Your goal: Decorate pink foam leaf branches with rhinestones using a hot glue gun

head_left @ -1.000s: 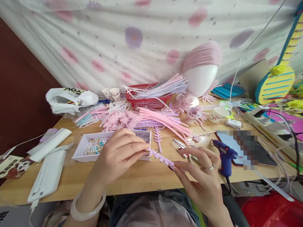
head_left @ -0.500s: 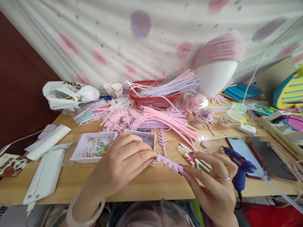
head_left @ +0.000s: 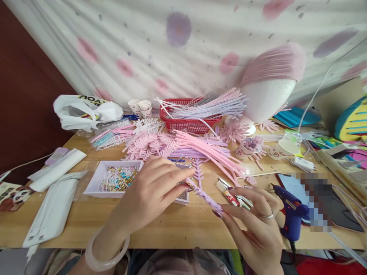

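Both my hands hold one lilac bent pipe-cleaner piece [head_left: 205,196] just above the wooden table [head_left: 177,225]. My left hand [head_left: 151,191], with a pale bangle on the wrist, pinches its upper left end. My right hand [head_left: 255,225], wearing a ring, pinches the lower right end between thumb and forefinger. Under my left hand lies a white tray [head_left: 94,179] of beads and small trinkets. A blue glue gun [head_left: 292,214] lies just right of my right hand, and a small pair of pliers [head_left: 232,193] rests beside my right fingers.
Pink and lilac pipe cleaners [head_left: 206,149] and leaf-shaped pieces [head_left: 146,145] cover the table's middle. Behind them stand a red basket [head_left: 186,124], paper cups [head_left: 142,107], a foam head [head_left: 266,95] with pink strands and a white bag [head_left: 83,112]. A phone [head_left: 286,181] and cables lie right.
The camera has drifted, so the scene sits lower and more to the right. My hands keep their hold on the lilac piece, which is now tilted more steeply down to the right.
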{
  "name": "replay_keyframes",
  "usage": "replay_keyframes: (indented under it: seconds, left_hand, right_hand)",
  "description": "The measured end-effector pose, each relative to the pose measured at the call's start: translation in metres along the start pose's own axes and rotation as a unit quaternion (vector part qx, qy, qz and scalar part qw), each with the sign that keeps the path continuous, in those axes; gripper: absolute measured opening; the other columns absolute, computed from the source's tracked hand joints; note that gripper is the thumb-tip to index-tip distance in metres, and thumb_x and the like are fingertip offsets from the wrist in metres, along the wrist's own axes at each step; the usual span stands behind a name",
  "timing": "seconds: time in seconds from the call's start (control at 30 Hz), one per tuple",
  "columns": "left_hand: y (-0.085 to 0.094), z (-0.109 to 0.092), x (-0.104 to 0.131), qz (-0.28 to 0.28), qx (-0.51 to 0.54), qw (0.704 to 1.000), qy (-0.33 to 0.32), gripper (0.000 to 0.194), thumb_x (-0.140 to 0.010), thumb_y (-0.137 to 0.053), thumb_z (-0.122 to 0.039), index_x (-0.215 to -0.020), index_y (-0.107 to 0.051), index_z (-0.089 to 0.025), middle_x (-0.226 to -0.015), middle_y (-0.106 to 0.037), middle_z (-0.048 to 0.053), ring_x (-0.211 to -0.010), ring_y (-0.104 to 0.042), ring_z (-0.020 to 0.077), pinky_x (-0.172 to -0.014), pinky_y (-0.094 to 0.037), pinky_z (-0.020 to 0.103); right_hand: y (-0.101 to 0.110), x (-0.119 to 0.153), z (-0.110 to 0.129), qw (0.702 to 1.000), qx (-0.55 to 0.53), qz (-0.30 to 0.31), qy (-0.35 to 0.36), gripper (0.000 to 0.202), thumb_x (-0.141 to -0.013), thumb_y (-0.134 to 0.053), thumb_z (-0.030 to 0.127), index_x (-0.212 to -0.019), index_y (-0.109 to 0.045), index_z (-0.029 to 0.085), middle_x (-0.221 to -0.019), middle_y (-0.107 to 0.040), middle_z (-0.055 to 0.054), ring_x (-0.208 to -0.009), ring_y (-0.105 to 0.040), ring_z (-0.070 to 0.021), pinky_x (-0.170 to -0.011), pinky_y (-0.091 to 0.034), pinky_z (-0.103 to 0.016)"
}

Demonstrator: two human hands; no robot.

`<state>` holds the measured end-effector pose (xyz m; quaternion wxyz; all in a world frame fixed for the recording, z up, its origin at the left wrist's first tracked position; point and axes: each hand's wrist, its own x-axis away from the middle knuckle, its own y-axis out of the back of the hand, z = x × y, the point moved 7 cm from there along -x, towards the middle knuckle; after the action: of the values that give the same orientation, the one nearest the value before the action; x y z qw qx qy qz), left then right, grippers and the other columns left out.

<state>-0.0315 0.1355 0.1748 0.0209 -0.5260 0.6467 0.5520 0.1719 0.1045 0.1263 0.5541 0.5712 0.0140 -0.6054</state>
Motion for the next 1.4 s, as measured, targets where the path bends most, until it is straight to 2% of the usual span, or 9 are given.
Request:
replay_keyframes:
  seconds: [0.3, 0.43, 0.6, 0.73, 0.87, 1.03, 1.13, 1.27, 1.4]
  left_hand:
    - [-0.015, 0.025, -0.005, -0.022, 0.203, 0.965, 0.167, 0.042, -0.085, -0.074, -0.013, -0.124, -0.065, -0.024, -0.113, -0.073, 0.001, -0.108, -0.064, 0.0152, -0.100, -0.045, 0.028]
    - [-0.029, 0.046, -0.007, -0.085, 0.452, 0.839, 0.291, 0.020, -0.075, -0.086, -0.025, -0.092, -0.076, -0.021, -0.099, -0.077, 0.002, -0.097, -0.069, 0.0158, -0.089, -0.052, 0.027]
    - [-0.056, 0.053, -0.008, -0.116, 0.632, 0.674, 0.365, 0.025, -0.067, -0.092, -0.030, -0.072, -0.072, -0.015, -0.070, -0.076, 0.000, -0.069, -0.070, 0.0108, -0.072, -0.057, 0.021]
    - [-0.073, 0.051, -0.004, -0.129, 0.684, 0.601, 0.394, 0.032, -0.066, -0.093, -0.027, -0.071, -0.064, -0.015, -0.062, -0.071, -0.003, -0.058, -0.068, 0.0089, -0.060, -0.058, 0.019]
    - [-0.063, 0.056, 0.004, -0.138, 0.704, 0.584, 0.379, 0.040, -0.069, -0.091, -0.024, -0.066, -0.051, -0.017, -0.051, -0.054, -0.012, -0.044, -0.053, 0.0019, -0.054, -0.055, 0.015]
    - [-0.004, 0.094, 0.032, -0.212, 0.728, 0.565, 0.326, 0.035, -0.084, -0.078, -0.014, -0.066, -0.048, -0.019, -0.042, -0.037, -0.014, -0.034, -0.037, 0.0021, -0.043, -0.047, 0.012]
    - [0.019, 0.107, 0.043, -0.205, 0.729, 0.579, 0.301, 0.029, -0.094, -0.067, -0.021, -0.068, -0.055, -0.019, -0.039, -0.017, -0.015, -0.030, -0.011, 0.0024, -0.043, -0.047, 0.010]
    - [0.006, 0.098, 0.039, -0.178, 0.693, 0.618, 0.326, 0.043, -0.095, -0.065, -0.033, -0.057, -0.052, -0.021, -0.038, -0.001, -0.014, -0.034, 0.005, 0.0057, -0.036, -0.040, 0.011]
    - [-0.028, 0.076, 0.019, -0.151, 0.639, 0.666, 0.354, 0.057, -0.084, -0.075, -0.051, -0.045, -0.046, -0.021, -0.032, -0.021, -0.012, -0.033, -0.026, 0.0061, -0.046, -0.047, 0.017]
  right_hand:
    - [-0.021, 0.018, -0.012, 0.963, -0.225, 0.073, -0.130, 0.010, -0.091, -0.066, 0.019, -0.084, -0.067, 0.027, -0.113, -0.060, -0.004, -0.108, -0.054, -0.0239, -0.091, -0.040, -0.039]
    - [-0.032, 0.023, -0.017, 0.929, -0.311, 0.067, -0.188, 0.013, -0.090, -0.070, 0.029, -0.078, -0.069, 0.025, -0.105, -0.065, -0.005, -0.103, -0.061, -0.0240, -0.089, -0.047, -0.037]
    - [-0.033, 0.019, -0.016, 0.913, -0.350, 0.032, -0.207, 0.016, -0.088, -0.072, 0.031, -0.074, -0.069, 0.024, -0.100, -0.068, -0.006, -0.096, -0.066, -0.0228, -0.081, -0.051, -0.035]
    - [-0.029, 0.016, -0.015, 0.907, -0.362, 0.002, -0.216, 0.022, -0.088, -0.071, 0.036, -0.070, -0.069, 0.023, -0.096, -0.067, -0.006, -0.092, -0.066, -0.0225, -0.074, -0.051, -0.033]
    - [-0.022, 0.022, -0.023, 0.912, -0.331, -0.052, -0.237, 0.024, -0.089, -0.070, 0.036, -0.069, -0.069, 0.022, -0.096, -0.066, -0.006, -0.093, -0.064, -0.0216, -0.076, -0.050, -0.032]
    - [-0.015, 0.030, -0.044, 0.914, -0.267, -0.117, -0.283, 0.027, -0.085, -0.073, 0.038, -0.065, -0.067, 0.021, -0.096, -0.066, -0.007, -0.092, -0.063, -0.0225, -0.080, -0.049, -0.035]
    - [-0.016, 0.029, -0.052, 0.904, -0.284, -0.113, -0.299, 0.035, -0.085, -0.072, 0.041, -0.059, -0.064, 0.019, -0.092, -0.066, -0.007, -0.087, -0.064, -0.0217, -0.076, -0.051, -0.033]
    - [-0.017, 0.028, -0.054, 0.896, -0.295, -0.112, -0.311, 0.036, -0.083, -0.074, 0.043, -0.058, -0.065, 0.019, -0.092, -0.067, -0.008, -0.086, -0.065, -0.0221, -0.072, -0.051, -0.032]
    - [-0.018, 0.027, -0.054, 0.897, -0.302, -0.103, -0.305, 0.032, -0.083, -0.073, 0.041, -0.061, -0.067, 0.020, -0.087, -0.066, -0.007, -0.083, -0.064, -0.0217, -0.071, -0.052, -0.032]
